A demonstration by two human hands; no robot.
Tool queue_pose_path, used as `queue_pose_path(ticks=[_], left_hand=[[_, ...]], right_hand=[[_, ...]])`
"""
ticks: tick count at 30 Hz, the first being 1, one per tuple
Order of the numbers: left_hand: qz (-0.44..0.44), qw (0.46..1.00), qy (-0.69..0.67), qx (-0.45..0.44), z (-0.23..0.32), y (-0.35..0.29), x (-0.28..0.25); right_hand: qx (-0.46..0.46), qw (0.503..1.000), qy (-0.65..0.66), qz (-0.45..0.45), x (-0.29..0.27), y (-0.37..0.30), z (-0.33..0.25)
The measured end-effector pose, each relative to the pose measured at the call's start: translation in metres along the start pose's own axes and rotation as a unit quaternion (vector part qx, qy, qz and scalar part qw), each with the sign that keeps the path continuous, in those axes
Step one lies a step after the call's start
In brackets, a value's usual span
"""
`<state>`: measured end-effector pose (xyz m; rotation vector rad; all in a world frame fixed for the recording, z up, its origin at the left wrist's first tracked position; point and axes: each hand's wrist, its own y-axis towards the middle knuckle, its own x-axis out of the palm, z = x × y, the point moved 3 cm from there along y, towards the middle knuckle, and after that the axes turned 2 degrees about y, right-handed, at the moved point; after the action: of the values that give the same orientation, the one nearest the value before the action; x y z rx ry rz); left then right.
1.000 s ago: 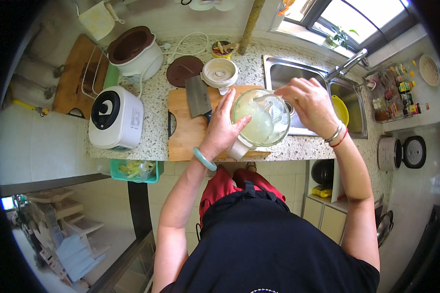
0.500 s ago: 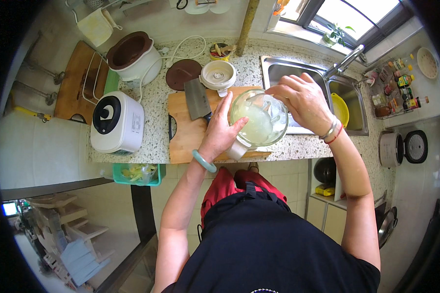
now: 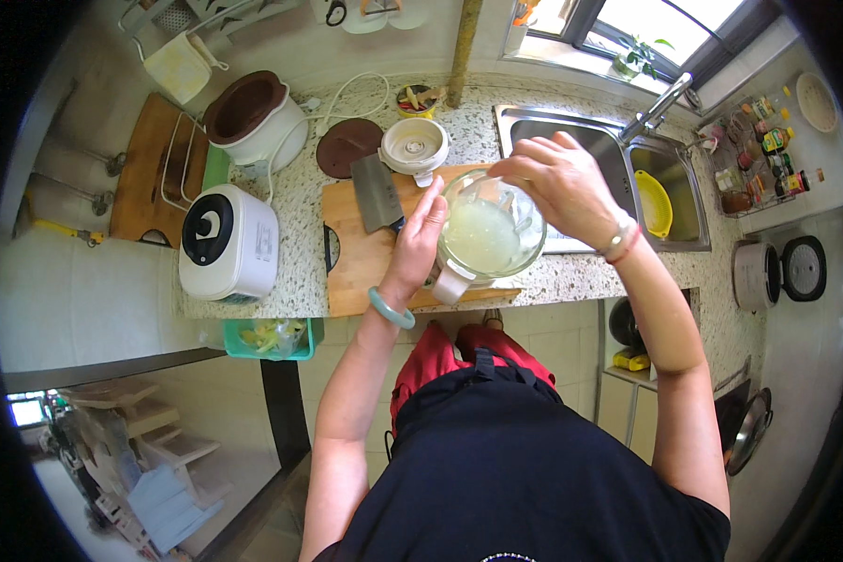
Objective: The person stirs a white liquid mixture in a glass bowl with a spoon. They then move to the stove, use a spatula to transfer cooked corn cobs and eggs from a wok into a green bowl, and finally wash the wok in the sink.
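Note:
A clear glass blender jar [image 3: 482, 239] with a pale handle holds cloudy, pale liquid with foam. It is above the right part of a wooden cutting board [image 3: 351, 272], its mouth facing up. My left hand [image 3: 419, 245] lies along the jar's left side and steadies it, thumb by the rim. Over the far right part of the rim, my right hand [image 3: 567, 192] has its fingers bent and drawn together; what they hold, if anything, is hidden. A cleaver [image 3: 375, 192] lies on the board left of the jar. Beyond it stands a round cream lid-like part [image 3: 414, 145].
A white rice cooker [image 3: 229, 248] and a white pot with brown inside [image 3: 253, 122] stand at the left. A brown lid [image 3: 347, 145] lies nearby. To the right are a double sink [image 3: 557, 126], a yellow basin [image 3: 654, 201] and a bottle rack [image 3: 763, 173].
My left thumb has drawn back from over the jar to its left edge. My right hand has shifted slightly left with its fingers still at the rim.

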<state>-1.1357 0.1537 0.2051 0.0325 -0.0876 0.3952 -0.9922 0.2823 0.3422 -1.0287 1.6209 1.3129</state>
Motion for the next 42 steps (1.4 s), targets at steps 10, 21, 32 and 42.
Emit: queue_pose_path(ticks=[10, 21, 32, 42], left_hand=[[0.018, 0.995, -0.09, -0.036, 0.003, -0.005, -0.002], [0.017, 0.995, -0.083, -0.045, 0.007, -0.005, 0.004], [0.001, 0.996, -0.075, -0.053, 0.002, -0.005, 0.009], [0.015, 0.996, -0.071, -0.043, 0.003, -0.009, 0.004]], right_hand=[[-0.029, 0.999, 0.004, -0.03, 0.015, -0.008, -0.001], [-0.032, 0.995, 0.097, -0.019, 0.063, -0.016, 0.004], [-0.041, 0.994, 0.1, -0.019, 0.077, -0.017, 0.01], [-0.004, 0.993, 0.117, -0.022, 0.036, 0.005, -0.006]])
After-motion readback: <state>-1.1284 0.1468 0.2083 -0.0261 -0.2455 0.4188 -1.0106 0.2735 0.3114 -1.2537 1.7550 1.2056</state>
